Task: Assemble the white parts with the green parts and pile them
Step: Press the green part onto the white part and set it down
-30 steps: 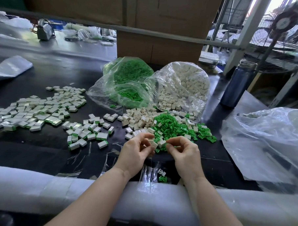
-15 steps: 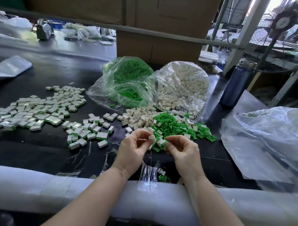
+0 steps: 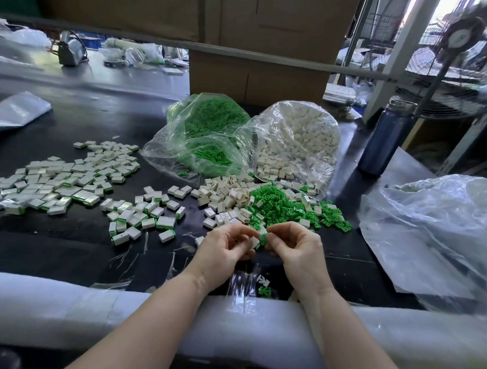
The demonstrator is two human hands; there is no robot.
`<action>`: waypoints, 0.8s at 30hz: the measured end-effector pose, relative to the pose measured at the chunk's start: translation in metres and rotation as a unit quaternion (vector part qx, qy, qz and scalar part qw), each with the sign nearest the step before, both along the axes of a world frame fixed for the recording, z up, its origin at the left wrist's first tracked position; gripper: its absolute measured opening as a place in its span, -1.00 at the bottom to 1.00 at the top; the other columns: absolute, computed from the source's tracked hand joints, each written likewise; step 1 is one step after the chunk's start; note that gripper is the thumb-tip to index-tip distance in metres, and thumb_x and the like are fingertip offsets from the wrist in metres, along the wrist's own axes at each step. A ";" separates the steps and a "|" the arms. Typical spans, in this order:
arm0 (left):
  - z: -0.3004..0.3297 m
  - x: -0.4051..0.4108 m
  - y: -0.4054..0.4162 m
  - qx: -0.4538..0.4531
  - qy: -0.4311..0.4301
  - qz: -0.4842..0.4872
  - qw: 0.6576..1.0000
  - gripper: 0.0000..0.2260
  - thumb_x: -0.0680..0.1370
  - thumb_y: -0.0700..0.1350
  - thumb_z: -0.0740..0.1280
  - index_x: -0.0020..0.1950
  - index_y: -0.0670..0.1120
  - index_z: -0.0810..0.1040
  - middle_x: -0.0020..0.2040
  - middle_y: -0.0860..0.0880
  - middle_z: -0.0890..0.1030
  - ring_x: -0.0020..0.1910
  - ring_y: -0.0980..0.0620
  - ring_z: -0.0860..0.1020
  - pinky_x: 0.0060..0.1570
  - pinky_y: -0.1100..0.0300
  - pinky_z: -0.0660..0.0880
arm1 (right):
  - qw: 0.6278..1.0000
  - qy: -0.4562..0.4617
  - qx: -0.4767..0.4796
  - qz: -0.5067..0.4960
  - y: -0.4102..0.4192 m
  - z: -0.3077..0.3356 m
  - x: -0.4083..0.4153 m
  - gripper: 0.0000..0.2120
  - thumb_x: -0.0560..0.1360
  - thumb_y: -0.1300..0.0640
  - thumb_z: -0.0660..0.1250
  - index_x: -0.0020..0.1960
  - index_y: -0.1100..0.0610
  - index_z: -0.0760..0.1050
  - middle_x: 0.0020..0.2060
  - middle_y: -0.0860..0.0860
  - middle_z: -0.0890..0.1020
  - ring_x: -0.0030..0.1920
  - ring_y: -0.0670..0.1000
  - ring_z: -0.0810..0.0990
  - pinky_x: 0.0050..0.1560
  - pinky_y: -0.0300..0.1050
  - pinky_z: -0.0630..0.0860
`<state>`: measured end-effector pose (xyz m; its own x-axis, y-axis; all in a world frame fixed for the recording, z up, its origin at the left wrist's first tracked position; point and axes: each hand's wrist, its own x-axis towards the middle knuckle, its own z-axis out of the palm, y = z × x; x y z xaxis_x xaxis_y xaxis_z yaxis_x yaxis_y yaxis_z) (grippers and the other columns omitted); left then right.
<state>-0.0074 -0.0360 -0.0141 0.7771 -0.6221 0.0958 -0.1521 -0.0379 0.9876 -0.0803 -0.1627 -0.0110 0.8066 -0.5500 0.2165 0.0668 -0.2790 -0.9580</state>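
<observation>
I have my left hand (image 3: 225, 247) pinching a small white part (image 3: 254, 241) at the fingertips, and my right hand (image 3: 295, 246) pinching a green part (image 3: 263, 237) against it, the two pieces touching just above the black table (image 3: 66, 257), near its near edge. These look like light, rigid moulded plastic bits, smooth enough to slip, so I judge the hold belongs on the flat side faces of the white shell, leaving its open end free for the green insert, which is best taken by its outer end. They should stand a firm press, but a tilted insert could jam or pop out. Loose white parts (image 3: 228, 196) and loose green parts (image 3: 286, 208) lie heaped just beyond my hands, fed from the bag of green parts (image 3: 208, 132) and the bag of white parts (image 3: 300, 142) farther back. The finished pieces (image 3: 61, 180) are spread to the left, with a smaller scatter (image 3: 140, 216) nearer the middle.
</observation>
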 end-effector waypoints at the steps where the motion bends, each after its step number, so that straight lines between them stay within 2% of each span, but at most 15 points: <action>1: 0.000 0.001 0.001 -0.002 0.003 -0.004 1.000 -0.84 0.51 -0.33 0.30 -0.06 -0.08 0.57 -0.19 -0.08 0.56 -0.24 0.11 0.60 -0.17 0.33 0.56 | 1.000 0.001 -0.001 0.007 0.000 0.000 0.000 -0.79 0.42 0.35 0.41 -0.22 0.04 0.58 -0.33 -0.03 0.66 -0.30 -0.11 0.62 -0.17 -0.25 0.57; 4: -0.001 0.001 0.000 -0.002 0.011 -0.016 1.000 -0.81 0.51 -0.34 0.30 -0.06 -0.05 0.57 -0.20 -0.06 0.56 -0.23 0.11 0.61 -0.16 0.33 0.56 | 1.000 0.007 0.002 0.026 0.001 0.001 -0.001 -0.79 0.42 0.34 0.41 -0.23 0.04 0.59 -0.34 -0.04 0.66 -0.30 -0.14 0.61 -0.20 -0.30 0.55; 10: -0.002 0.003 0.001 0.010 0.012 -0.005 1.000 -0.89 0.49 -0.31 0.34 -0.07 -0.11 0.56 -0.17 -0.05 0.61 -0.24 0.11 0.62 -0.15 0.30 0.57 | 0.999 0.020 0.007 0.034 0.001 0.002 -0.001 -0.83 0.41 0.35 0.42 -0.23 0.09 0.59 -0.35 -0.01 0.65 -0.34 -0.16 0.58 -0.26 -0.31 0.52; 13: -0.002 0.003 0.001 0.011 0.004 -0.003 1.000 -0.89 0.49 -0.32 0.34 -0.06 -0.15 0.57 -0.19 -0.05 0.61 -0.26 0.16 0.62 -0.18 0.35 0.55 | 0.998 0.032 0.008 0.048 0.000 0.000 -0.001 -0.88 0.41 0.35 0.42 -0.21 0.15 0.61 -0.33 0.01 0.65 -0.31 -0.14 0.60 -0.23 -0.29 0.52; 16: -0.003 0.005 0.002 0.018 -0.012 0.002 1.000 -0.90 0.49 -0.31 0.35 -0.05 -0.15 0.59 -0.16 -0.08 0.63 -0.20 0.10 0.62 -0.12 0.33 0.55 | 0.998 0.032 0.009 0.054 0.001 0.000 -0.001 -0.87 0.41 0.35 0.42 -0.21 0.14 0.62 -0.29 0.04 0.67 -0.26 -0.08 0.62 -0.18 -0.24 0.55; 20: -0.003 0.004 0.002 0.008 -0.014 0.003 1.000 -0.83 0.48 -0.33 0.35 -0.11 -0.06 0.62 -0.13 -0.05 0.64 -0.19 0.13 0.62 -0.14 0.34 0.54 | 0.998 0.029 0.018 0.054 0.001 0.000 -0.001 -0.85 0.41 0.37 0.40 -0.22 0.15 0.62 -0.31 0.04 0.65 -0.28 -0.08 0.60 -0.20 -0.24 0.54; 24: -0.003 0.002 0.000 0.014 -0.013 0.009 1.000 -0.78 0.47 -0.33 0.35 -0.18 -0.01 0.63 -0.11 -0.06 0.62 -0.21 0.11 0.61 -0.16 0.32 0.56 | 0.998 0.043 0.007 0.051 0.001 0.002 -0.003 -0.86 0.39 0.38 0.42 -0.14 0.16 0.57 -0.31 0.19 0.63 -0.34 -0.04 0.55 -0.24 -0.16 0.53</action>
<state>-0.0055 -0.0356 -0.0174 0.7862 -0.6101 0.0988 -0.1758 -0.0676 0.9821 -0.0834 -0.1616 -0.0090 0.8739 -0.4665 0.1370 0.0113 -0.2622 -0.9650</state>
